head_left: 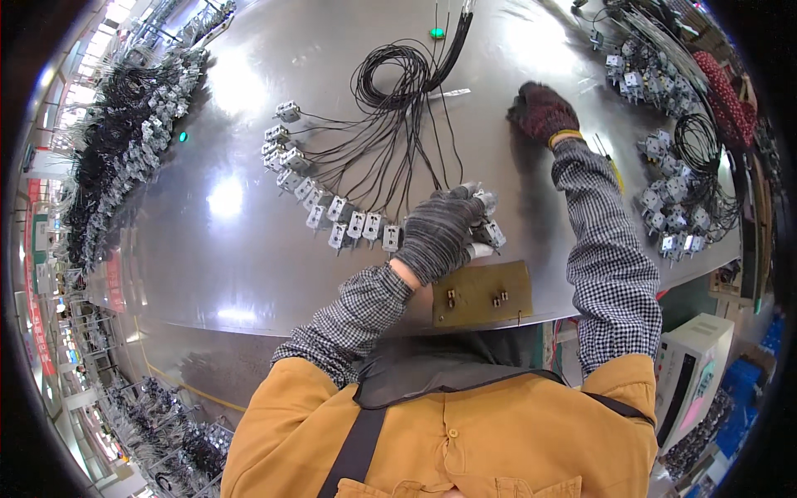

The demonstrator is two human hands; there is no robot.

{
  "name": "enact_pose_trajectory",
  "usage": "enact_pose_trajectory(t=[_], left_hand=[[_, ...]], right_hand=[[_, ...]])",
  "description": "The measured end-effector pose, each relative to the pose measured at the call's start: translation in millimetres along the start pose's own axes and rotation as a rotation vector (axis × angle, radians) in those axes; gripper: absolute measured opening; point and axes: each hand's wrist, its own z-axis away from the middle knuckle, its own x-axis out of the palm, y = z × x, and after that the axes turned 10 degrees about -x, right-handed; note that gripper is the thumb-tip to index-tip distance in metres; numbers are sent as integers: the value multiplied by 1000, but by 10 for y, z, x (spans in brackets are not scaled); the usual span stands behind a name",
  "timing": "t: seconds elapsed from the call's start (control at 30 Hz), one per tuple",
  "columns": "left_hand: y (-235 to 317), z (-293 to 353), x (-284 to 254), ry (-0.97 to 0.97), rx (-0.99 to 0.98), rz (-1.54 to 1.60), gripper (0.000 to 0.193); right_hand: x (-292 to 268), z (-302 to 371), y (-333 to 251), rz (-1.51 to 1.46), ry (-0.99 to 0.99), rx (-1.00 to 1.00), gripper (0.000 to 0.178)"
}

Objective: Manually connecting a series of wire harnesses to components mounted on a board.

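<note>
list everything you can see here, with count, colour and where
tabletop: one, silver, centre
wire harness: one, black, coiled upper centre
metal blocks: over ten, silver-grey, curved row at the wire ends
tag: one, white, right of the coil
fixture plate: one, olive-brown, near table edge
harness heap: many, black and grey, left
other harnesses: several, black and grey, right
slim tool: one, partly yellow, beside right forearm
box: one, off-white, lower right
co-worker's sleeve: one, red patterned, far right
left grip: one, grey glove, on blocks at row's right end
right grip: one, dark red-black glove, right of coil
checked sleeves: two, black-white, forearms
jacket: one, mustard, bottom
</note>
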Motion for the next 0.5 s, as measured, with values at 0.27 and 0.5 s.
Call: enact_pose_trajectory(t=[0.27,0.5], left_hand=[[-116,212,12,63,68,-37,76],[-412,755,-115,18,151,-21,73]], right_hand=[[371,1437,-219,-437,106,-101,48],[355,2463,-633,-698,168,184,48]])
